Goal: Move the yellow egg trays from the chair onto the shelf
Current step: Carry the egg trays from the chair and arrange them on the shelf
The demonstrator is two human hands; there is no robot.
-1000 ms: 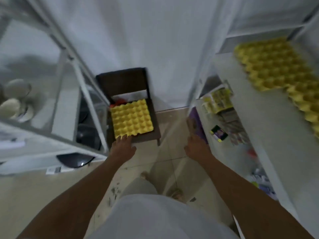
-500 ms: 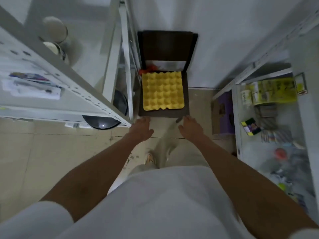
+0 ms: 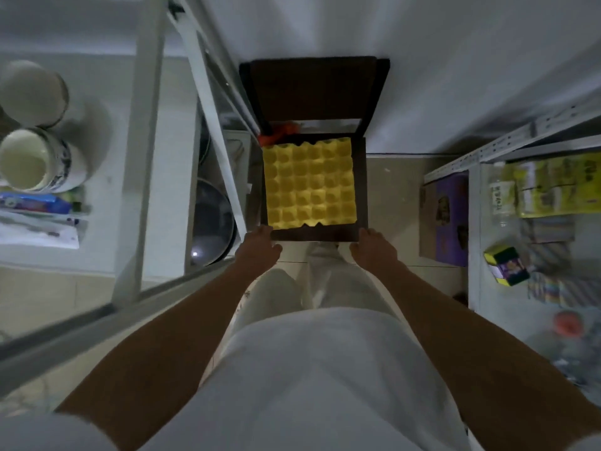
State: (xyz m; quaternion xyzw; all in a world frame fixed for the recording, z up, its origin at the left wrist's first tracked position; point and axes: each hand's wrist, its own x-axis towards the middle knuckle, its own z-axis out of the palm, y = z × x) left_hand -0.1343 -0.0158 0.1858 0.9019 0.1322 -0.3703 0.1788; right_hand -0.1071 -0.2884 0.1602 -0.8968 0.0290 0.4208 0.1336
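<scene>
**Head view: both hands arrive at the chair, tray not yet gripped**

Head camera looks straight down a narrow aisle. Far left, a white shelf unit (image 3: pixel 136 157) carries two pale jars (image 3: pixel 32 131) and some packets, set back from the edge where they stay clear of the passage. A dark round lid or pan (image 3: pixel 213 222) sits low behind its frame.

Next comes the left hand (image 3: pixel 258 247), fingers loosely spread and empty, reaching the near left corner of the chair (image 3: pixel 312 92). It holds nothing; its fingertips lie at the seat edge, just beside the tray corner.

The yellow egg tray (image 3: pixel 310 183) lies flat on the dark seat, filling most of it, with something orange (image 3: pixel 279 131) tucked behind. Whether it is one tray or a stack cannot be told from above.

The right hand (image 3: pixel 374 249) mirrors the other at the near right corner, also open and empty. Judging by this symmetry, the hands are set to take the tray from both sides, since a wide, light tray lifts level that way.

Far right, the goods shelf (image 3: pixel 471 177) holds yellow packets (image 3: pixel 553 187) and a small box (image 3: pixel 505 266).
</scene>
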